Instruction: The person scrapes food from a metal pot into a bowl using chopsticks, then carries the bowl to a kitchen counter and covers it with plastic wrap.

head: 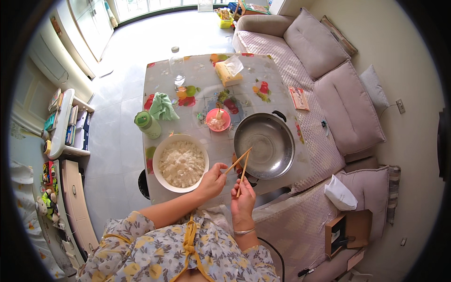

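My left hand (212, 180) pinches one wooden chopstick (236, 161), and my right hand (243, 198) grips another chopstick (244, 171). The tips of the two sticks meet or overlap above the left part of a wide stainless-steel pan (278, 160), which has dark handles. Only a thin sheen shows on the pan's bottom. Left of my hands stands a large white bowl (159, 178) heaped with white, crumbly food (181, 164) that looks like cooked rice. Behind them, a small pink bowl (208, 115) holds white bits and a spoon-like utensil (219, 114).
A green bottle (149, 126), green cloth (164, 106), clear plastic bottle (177, 68) and tissue box (227, 75) stand on the fruit-patterned table cover (208, 157). A sofa (278, 53) runs along the right, with an open cardboard box (357, 229) on it. Shelves (68, 123) line the left.
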Tool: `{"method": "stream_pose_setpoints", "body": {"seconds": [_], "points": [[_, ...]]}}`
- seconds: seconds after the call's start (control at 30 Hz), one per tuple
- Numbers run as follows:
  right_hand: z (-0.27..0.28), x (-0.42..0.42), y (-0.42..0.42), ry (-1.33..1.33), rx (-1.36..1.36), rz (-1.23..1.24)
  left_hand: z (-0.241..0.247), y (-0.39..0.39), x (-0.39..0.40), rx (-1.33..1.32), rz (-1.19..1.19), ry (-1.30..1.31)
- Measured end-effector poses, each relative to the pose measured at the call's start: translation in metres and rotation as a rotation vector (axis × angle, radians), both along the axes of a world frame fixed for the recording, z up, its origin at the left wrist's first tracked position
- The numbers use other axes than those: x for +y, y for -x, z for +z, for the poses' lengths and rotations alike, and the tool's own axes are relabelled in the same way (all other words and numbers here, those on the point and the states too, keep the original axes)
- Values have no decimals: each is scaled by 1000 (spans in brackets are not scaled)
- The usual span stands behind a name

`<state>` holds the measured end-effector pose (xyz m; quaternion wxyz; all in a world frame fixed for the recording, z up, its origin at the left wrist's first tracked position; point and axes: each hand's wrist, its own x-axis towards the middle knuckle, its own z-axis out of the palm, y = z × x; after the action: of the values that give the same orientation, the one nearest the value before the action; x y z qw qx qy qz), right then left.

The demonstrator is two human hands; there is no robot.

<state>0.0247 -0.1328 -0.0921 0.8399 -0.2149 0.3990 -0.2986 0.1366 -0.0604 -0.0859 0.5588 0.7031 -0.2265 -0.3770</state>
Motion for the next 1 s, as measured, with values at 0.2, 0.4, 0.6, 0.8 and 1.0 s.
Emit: {"method": "stream_pose_setpoints", "body": {"seconds": [0.2, 0.4, 0.6, 0.8, 1.0], "points": [[2, -20, -6, -14, 51, 6, -13, 16, -37, -5, -54, -113], [-2, -19, -3, -39, 109, 59, -3, 19, -16, 79, -104, -103], [-17, 15, 6, -143, 164, -52, 14, -8, 56, -39, -234, -73], [-22, 81, -6, -130, 283, 206, -1, -58, 171, -202, 288, -152], [-36, 93, -60, 182, 200, 340, -64, -83, 200, -113, 422, -51]]}}
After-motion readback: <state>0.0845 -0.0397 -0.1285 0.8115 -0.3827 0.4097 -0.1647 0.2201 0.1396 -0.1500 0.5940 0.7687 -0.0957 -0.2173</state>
